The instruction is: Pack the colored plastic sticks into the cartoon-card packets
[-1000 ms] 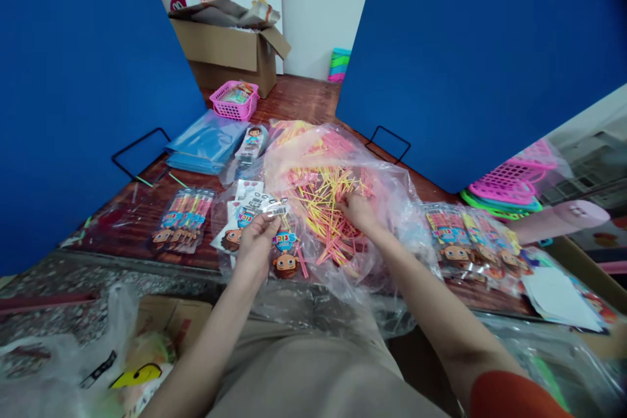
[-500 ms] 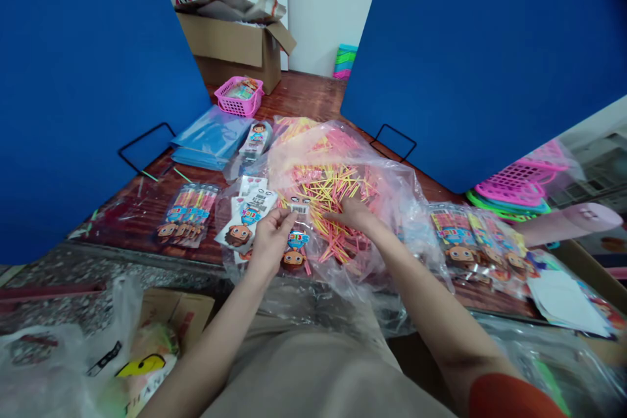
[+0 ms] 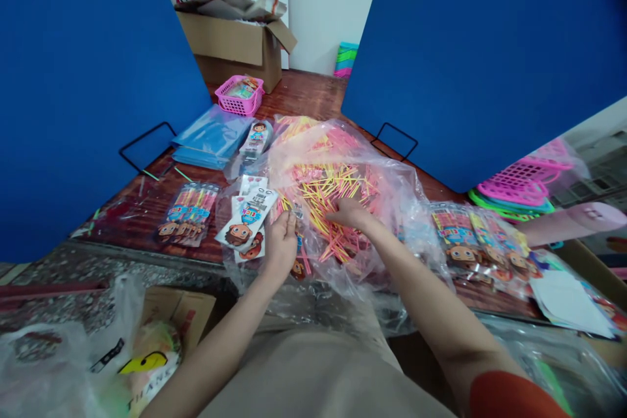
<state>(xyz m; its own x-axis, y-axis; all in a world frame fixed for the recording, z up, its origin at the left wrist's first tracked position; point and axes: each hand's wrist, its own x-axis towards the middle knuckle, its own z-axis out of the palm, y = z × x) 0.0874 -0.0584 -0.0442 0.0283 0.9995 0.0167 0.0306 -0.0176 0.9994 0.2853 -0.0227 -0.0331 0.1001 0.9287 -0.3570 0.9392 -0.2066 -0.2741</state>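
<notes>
My left hand is closed on a small clear packet with a printed cartoon face; the hand covers much of it. Pink and yellow sticks show just above these fingers. Over the heap of thin pink and yellow sticks, my right hand reaches in, its fingers partly hidden, so their grip is unclear. The heap lies in a large clear plastic bag spread open on the table. Beside my left hand are flat printed packets with a cartoon face.
Filled packets lie at left and right on the dark wooden table. Blue plastic sheets and a pink basket stand behind. Large blue panels flank the table. A cardboard box is at the back.
My left hand has turned and drawn over the packet, covering its barcode end; sticks now show above its fingers. My right hand has shifted slightly within the heap.
</notes>
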